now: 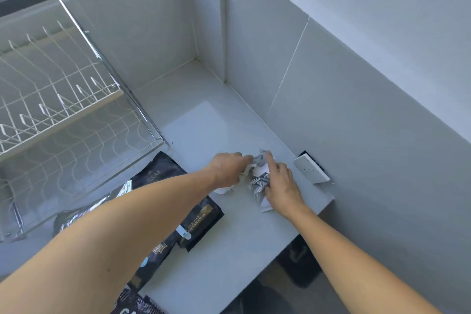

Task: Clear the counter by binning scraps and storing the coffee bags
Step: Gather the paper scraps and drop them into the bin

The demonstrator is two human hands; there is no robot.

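Crumpled white and silver wrapper scraps (258, 172) lie on the grey counter (237, 242) near the wall. My left hand (229, 167) is closed on the white scraps from the left. My right hand (281, 186) presses on the silvery scraps from the right, its forefinger stretched out. Several black coffee bags lie under and beside my left forearm: one (155, 171) near the rack, one (201, 222) with gold print, another (158, 260) closer to me.
A white wire dish rack (63, 99) with a chrome frame stands at the left. A white wall socket (311, 169) hangs loose from the tiled wall at the counter's right end. Below the counter edge there are dark shapes (300, 262) on the floor.
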